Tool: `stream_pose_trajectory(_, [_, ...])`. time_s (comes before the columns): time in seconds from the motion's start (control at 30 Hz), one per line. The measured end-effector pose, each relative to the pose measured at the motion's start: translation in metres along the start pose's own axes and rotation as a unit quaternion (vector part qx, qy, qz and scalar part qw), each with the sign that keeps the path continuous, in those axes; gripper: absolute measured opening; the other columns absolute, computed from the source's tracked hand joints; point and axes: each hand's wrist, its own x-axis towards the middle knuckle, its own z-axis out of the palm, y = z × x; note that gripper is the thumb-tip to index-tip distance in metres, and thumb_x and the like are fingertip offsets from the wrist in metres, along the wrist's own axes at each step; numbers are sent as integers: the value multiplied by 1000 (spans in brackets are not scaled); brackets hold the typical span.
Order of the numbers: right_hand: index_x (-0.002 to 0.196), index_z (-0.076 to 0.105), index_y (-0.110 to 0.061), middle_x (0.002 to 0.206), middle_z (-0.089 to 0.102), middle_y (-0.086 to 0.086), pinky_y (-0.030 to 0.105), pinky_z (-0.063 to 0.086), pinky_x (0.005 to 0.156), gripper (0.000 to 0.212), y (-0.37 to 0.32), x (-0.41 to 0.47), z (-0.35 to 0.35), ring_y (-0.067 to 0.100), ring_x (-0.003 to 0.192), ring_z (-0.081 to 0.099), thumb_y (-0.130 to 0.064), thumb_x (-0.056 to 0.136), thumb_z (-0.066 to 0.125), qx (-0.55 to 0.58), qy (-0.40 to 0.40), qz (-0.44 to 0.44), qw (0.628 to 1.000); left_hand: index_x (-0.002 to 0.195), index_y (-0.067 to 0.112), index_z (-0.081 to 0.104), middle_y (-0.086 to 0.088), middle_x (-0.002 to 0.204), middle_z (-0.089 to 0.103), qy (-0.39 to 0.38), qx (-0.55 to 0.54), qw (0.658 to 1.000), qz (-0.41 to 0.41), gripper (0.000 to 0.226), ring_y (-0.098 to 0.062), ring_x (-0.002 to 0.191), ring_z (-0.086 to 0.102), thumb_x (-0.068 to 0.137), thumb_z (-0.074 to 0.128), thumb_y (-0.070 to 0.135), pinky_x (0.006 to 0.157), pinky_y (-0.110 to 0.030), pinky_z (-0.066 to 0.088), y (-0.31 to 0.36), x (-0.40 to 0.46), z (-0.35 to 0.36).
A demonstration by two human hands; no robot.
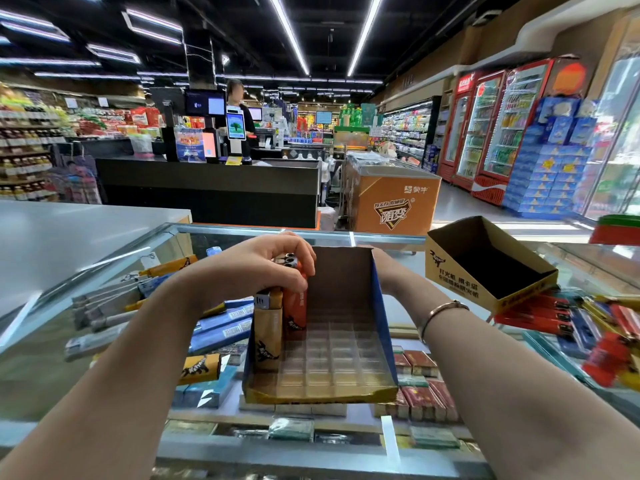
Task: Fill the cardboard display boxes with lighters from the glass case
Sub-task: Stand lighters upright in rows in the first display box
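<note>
We are looking down at a blue-sided cardboard display box [346, 327] standing on the glass-topped surface [104, 268] of the case, and we take this box as our landmark. Its floor is a clear plastic grid of cells, most of them bare. In its left rear corner our left hand [263, 268] has its fingers curled over the metal tops of a small cluster of lighters, the grip closed on an orange lighter [295, 308] that stands upright inside the box. Just in front of that one, against the box's left wall, a yellow lighter [267, 332] stands upright as well. Our right hand [382, 268] is behind the box's right wall, mostly hidden by the cardboard, so we cannot tell how its grip stands; a thin bracelet [440, 315] circles that wrist. To the right of the box and a little farther back sits a second display box [485, 268], yellow, with nothing visible in it, tilted on the glass. Right of our landmark box, beside that second box, lies a loose heap of red, yellow and blue lighters [581, 327]. Left of the box, long blue and grey cartons [221, 323] lie under the glass. Far beyond the box stands a black checkout counter [207, 188] with a person behind it.
</note>
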Motion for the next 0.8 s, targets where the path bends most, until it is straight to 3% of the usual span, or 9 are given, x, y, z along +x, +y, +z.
stream_pose_trajectory(0.1, [95,41,-17,104,48,10,46,43,98,16,0,-1,1,29,99,51,-1,95,44,-60,3,-6,998,71,27,66,8,108,56,-2,3,1000,3,12,-2,93,57,60,68,25,72,-18,51,0,-1,0])
stream_pose_trajectory(0.17, [91,51,-15,104,51,10,45,46,91,8,-1,-4,-3,30,99,53,-7,92,53,-134,0,-33,990,73,25,65,7,109,55,1,6,1000,3,14,-4,96,56,59,68,25,73,-20,50,1,0,0])
stream_pose_trajectory(0.23, [101,55,-9,94,56,7,37,49,76,9,-4,-10,-13,21,86,55,-10,92,53,-127,43,-25,991,76,22,65,7,109,56,5,2,1000,1,17,-5,96,56,59,67,24,73,-19,50,1,0,1])
stream_pose_trajectory(0.33, [97,51,-15,85,55,4,21,41,56,4,-12,-27,-36,13,72,51,-16,93,51,40,106,6,994,77,20,64,4,109,56,16,-6,1000,4,16,-10,98,57,62,70,21,73,-18,51,3,2,6])
stream_pose_trajectory(0.47, [102,52,-15,82,64,6,23,46,56,9,-33,-58,-61,16,74,63,-20,95,51,212,152,-44,964,80,20,65,-10,113,59,44,-18,999,19,16,-23,105,58,78,69,5,78,-21,49,5,4,16])
stream_pose_trajectory(0.57, [104,51,-21,76,70,5,26,50,52,11,-47,-79,-64,16,69,67,-15,95,50,343,118,-97,927,88,23,65,-7,111,61,58,-36,997,39,10,-6,91,62,80,70,18,74,-19,51,9,3,20])
stream_pose_trajectory(0.63, [102,51,-25,76,71,7,25,50,48,16,-57,-90,-58,16,66,68,-11,94,49,419,75,-113,898,92,25,65,4,112,62,88,-19,993,71,18,2,95,60,76,70,31,79,-18,50,10,2,21])
stream_pose_trajectory(0.7, [99,50,-22,74,70,9,27,51,48,15,-63,-95,-48,17,63,67,-9,92,51,455,47,-111,883,94,27,64,10,112,61,126,-4,987,102,26,2,104,56,73,71,42,84,-19,46,14,0,22])
stream_pose_trajectory(0.8, [94,47,-17,71,68,6,37,55,53,17,-69,-97,-30,17,64,68,-8,84,58,481,36,-102,870,93,29,63,14,101,63,153,33,977,148,27,1,102,55,72,65,45,85,-22,42,19,-4,27])
